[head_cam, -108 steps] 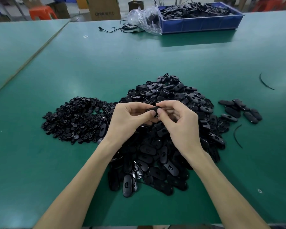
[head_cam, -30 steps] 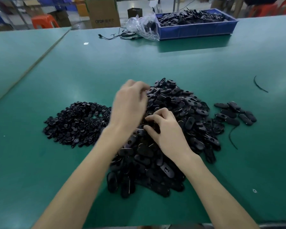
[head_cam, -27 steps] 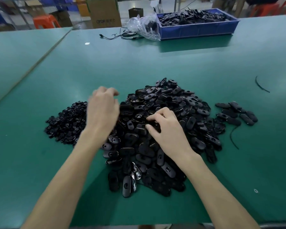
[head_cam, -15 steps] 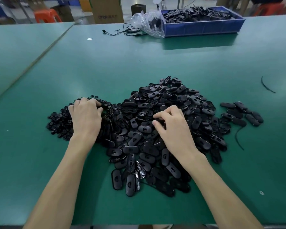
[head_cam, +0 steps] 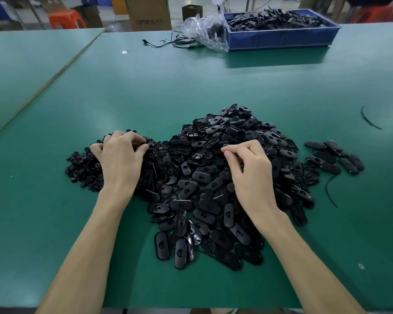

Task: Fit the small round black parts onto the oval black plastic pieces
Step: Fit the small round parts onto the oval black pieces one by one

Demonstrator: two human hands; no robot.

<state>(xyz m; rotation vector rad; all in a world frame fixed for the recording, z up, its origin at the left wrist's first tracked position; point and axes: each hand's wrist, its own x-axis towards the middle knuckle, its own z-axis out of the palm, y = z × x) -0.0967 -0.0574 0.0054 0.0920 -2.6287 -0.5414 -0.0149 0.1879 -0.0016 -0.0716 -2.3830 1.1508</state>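
Note:
A big heap of oval black plastic pieces [head_cam: 216,177] lies mid-table. To its left spreads a flatter pile of small round black parts [head_cam: 82,164]. My left hand [head_cam: 118,162] lies over the round-parts pile, fingers curled, thumb and fingertips pinching together at a small part on the pile's far right edge. My right hand [head_cam: 250,171] hovers low over the oval heap, fingers curled, thumb and forefinger closing on an oval piece at the top; the piece itself is mostly hidden.
A small separate cluster of oval pieces [head_cam: 334,157] lies right of the heap, with thin black strips [head_cam: 329,191] nearby. At the far edge stand a blue bin [head_cam: 279,38] of black parts, a clear plastic bag [head_cam: 204,30] and a black cable [head_cam: 168,43].
Both hands left the piece they held together. My left hand swung left from the oval heap to the round-parts pile and curled its fingers there. My right hand stayed on the heap.

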